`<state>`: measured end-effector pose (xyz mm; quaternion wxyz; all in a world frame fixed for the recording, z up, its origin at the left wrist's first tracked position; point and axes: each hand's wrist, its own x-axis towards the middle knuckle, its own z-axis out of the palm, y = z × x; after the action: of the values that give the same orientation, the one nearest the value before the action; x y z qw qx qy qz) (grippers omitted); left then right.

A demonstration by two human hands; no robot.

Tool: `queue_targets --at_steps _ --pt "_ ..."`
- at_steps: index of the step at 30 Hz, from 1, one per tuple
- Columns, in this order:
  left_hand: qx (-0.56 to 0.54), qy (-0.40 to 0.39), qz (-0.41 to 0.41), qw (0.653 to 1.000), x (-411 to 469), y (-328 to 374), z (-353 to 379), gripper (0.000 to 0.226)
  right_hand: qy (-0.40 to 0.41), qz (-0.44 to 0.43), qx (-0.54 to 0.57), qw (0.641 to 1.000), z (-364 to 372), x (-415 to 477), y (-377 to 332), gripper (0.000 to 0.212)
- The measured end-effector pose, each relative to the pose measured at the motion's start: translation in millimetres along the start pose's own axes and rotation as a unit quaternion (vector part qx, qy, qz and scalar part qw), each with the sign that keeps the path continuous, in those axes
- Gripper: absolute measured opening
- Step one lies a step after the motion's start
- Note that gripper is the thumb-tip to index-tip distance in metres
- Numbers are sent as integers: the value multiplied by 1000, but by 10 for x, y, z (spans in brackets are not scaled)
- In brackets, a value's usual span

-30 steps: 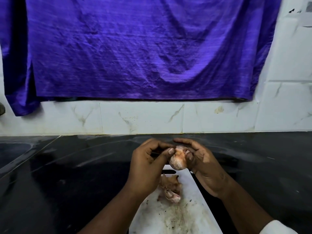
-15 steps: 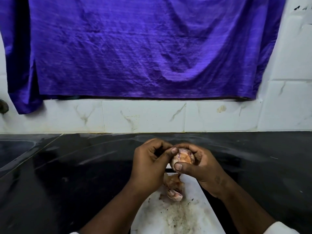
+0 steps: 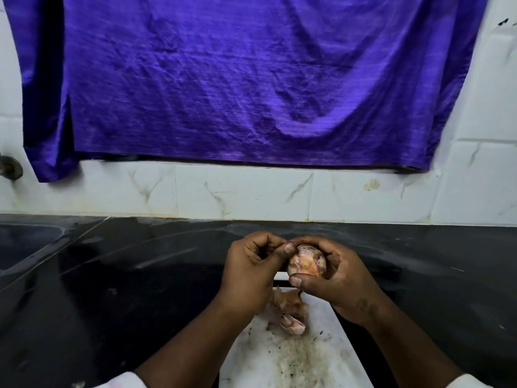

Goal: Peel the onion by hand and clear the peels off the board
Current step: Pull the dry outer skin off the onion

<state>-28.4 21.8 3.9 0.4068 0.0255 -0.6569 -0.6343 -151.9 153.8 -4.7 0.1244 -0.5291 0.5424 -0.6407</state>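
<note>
My right hand (image 3: 340, 278) cups the onion (image 3: 307, 264), fingers curled over its top and thumb beneath. My left hand (image 3: 249, 275) pinches at its upper left side with thumb and curled fingers. The onion hangs above the far edge of the white cutting board (image 3: 279, 368). Loose peels (image 3: 291, 312) lie on the board just below my hands. The dark surface (image 3: 126, 275) spreads wide on both sides, and a tiled wall (image 3: 237, 191) and purple cloth (image 3: 237, 79) stand beyond.

Black counter (image 3: 112, 289) under white board (image 3: 251, 368)
</note>
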Motion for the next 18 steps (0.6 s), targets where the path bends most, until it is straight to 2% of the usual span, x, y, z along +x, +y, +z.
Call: queue_targets --at_steps 5,12,15,18 --pt "-33 -17 -23 999 -18 51 -1 11 13 -13 -86 996 -14 -15 13 64" --pt "-108 -9 -93 990 -16 53 2 15 8 -85 -212 974 -33 -12 2 68" --pt "-128 -4 -122 984 -22 72 -1 19 6 -96 -202 975 -10 -12 52 74" --pt "-149 -3 -144 978 -32 73 14 20 14 -63 -161 985 -43 -15 82 81"
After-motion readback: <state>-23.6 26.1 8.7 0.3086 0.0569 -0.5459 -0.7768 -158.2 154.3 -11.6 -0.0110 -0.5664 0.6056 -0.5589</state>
